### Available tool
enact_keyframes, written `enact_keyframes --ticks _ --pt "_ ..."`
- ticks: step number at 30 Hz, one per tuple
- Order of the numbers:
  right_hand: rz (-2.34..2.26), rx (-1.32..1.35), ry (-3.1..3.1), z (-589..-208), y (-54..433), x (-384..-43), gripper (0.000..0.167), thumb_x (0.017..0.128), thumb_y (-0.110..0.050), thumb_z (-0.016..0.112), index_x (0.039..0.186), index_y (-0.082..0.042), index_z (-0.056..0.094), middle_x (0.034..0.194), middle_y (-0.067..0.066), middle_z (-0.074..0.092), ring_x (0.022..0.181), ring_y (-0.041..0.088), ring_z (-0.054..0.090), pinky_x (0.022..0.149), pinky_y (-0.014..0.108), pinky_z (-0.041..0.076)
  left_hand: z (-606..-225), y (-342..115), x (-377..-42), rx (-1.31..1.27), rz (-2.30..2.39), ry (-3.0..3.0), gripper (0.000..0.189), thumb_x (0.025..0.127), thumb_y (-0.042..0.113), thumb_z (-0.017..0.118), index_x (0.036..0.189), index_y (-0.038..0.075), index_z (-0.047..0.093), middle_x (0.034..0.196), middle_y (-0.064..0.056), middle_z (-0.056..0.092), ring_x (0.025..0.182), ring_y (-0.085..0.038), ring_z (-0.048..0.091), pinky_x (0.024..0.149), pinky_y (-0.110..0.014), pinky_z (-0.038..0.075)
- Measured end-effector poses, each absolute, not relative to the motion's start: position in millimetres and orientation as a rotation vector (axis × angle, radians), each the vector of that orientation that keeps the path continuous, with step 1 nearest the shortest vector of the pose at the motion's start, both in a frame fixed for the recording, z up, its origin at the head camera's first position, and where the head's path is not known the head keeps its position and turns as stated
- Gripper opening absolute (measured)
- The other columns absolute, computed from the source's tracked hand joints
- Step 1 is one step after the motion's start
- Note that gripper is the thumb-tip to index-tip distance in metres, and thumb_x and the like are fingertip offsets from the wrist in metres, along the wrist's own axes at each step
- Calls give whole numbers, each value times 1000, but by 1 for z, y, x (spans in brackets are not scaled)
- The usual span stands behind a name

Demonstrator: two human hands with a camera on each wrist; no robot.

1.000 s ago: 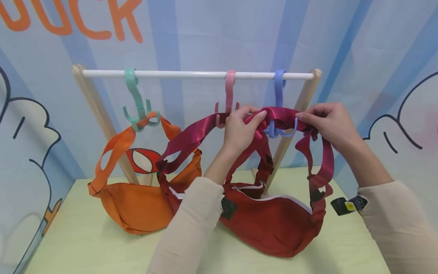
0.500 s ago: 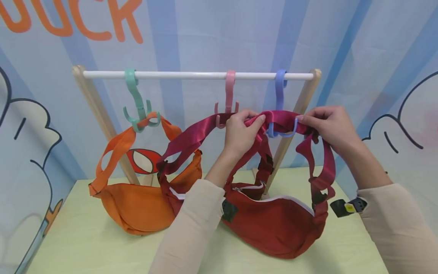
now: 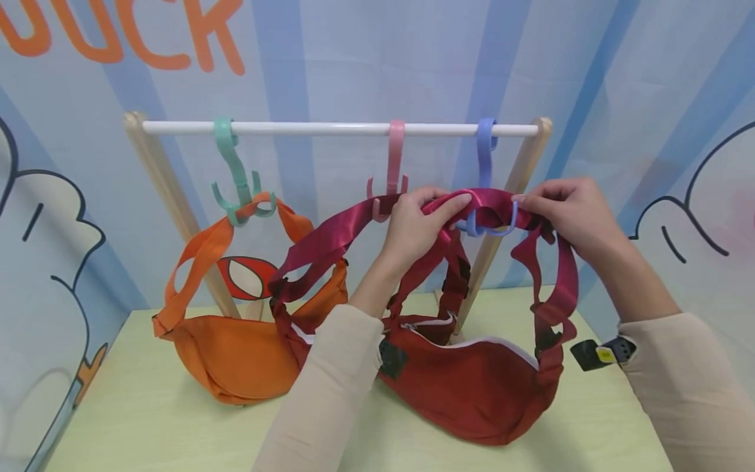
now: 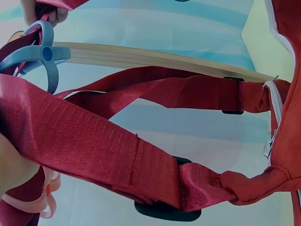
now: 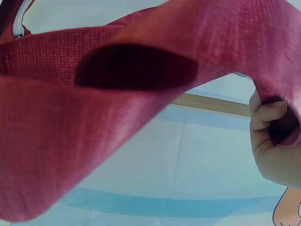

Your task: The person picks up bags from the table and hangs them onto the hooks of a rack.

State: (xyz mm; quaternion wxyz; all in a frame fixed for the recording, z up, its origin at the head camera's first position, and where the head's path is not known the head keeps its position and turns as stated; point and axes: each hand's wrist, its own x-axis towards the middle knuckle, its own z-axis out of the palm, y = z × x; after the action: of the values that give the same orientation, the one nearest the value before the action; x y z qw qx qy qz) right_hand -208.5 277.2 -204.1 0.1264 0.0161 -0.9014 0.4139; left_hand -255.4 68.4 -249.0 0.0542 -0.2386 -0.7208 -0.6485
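A red waist bag [image 3: 472, 393] with a white zip rests low at the front, and its shiny dark-red strap [image 3: 498, 198] is raised to a blue hook [image 3: 485, 164]. My left hand [image 3: 413, 226] pinches the strap with thumb and fingers, left of the hook. At the right of the hook my right hand [image 3: 575, 213] grips another part of the strap, also seen in the right wrist view as a curled hand [image 5: 270, 141]. The strap lies over the hook's lower prongs [image 4: 47, 54] between both hands. A black strap buckle [image 4: 167, 211] shows in the left wrist view.
A white rail [image 3: 312, 128] on wooden posts carries the hooks. On the green hook [image 3: 232, 164] hangs an orange bag [image 3: 236, 367]. A second dark-red strap [image 3: 330, 236] hangs on the pink hook [image 3: 395, 157], partly behind my left arm. A pale-yellow table [image 3: 141, 406] lies below.
My left thumb has slid slightly right along the strap. The blue hook has shifted a little to the right along the rail. My right hand keeps its grip almost in place.
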Motion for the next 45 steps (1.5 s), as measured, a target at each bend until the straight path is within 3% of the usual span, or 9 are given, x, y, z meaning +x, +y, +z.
enact_keyframes --ticks 11,20,32,45 --pt "1272 82 -2608 -201 278 -210 37 88 -35 59 95 0 66 67 4 58 50 17 47 45 28 43 -240 73 -256 -731 -1891 -2187 21 88 24 62 89 3 65 62 -6 54 50 -14 52 48 -21 43" --pt "1269 76 -2612 -200 278 -210 37 88 -36 59 95 -1 67 66 5 57 50 17 46 45 29 43 -236 76 -254 -713 -1819 -2214 19 90 17 59 80 1 62 61 -7 53 49 -14 47 45 -20 39" --pt "1288 110 -2621 -197 284 -210 29 89 -33 59 91 -6 69 67 3 58 50 16 47 45 28 43 -235 71 -257 -820 -1907 -2233 25 88 27 61 95 4 65 70 -8 57 60 -17 54 56 -24 47" --pt "1170 196 -2676 -195 285 -217 39 87 -38 60 96 0 66 72 5 61 60 20 52 50 28 46 -229 68 -258 -819 -1835 -2316 21 87 30 61 95 10 62 78 -6 61 64 -17 59 60 -25 49"
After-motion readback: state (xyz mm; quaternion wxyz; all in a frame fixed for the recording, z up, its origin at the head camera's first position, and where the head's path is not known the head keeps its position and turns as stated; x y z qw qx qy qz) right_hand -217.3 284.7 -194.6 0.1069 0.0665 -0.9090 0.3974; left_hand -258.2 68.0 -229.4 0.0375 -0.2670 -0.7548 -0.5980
